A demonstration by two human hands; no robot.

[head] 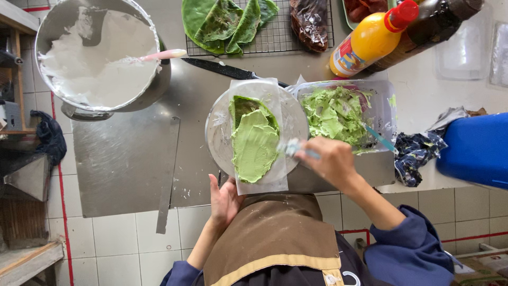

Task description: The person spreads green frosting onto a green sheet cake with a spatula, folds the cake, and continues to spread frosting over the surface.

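Observation:
A round turntable plate [218,132] carries a sheet of paper [262,182] with a green crepe [243,106] partly covered by pale green cream [255,145]. My right hand [330,159] grips a small spatula [293,148] whose tip touches the cream's right edge. My left hand [225,201] rests at the plate's near edge, fingers on the counter rim, holding nothing. A clear tub of green cream [338,114] stands just right of the plate, with a teal-handled tool [382,139] in it.
A big metal bowl of white cream [98,58] with a pink spatula [164,54] sits far left. Folded green crepes [225,24] lie on a wire rack. A black knife [222,69], an orange squeeze bottle [370,39], a dark bottle [431,26] and a blue container [476,148] are around.

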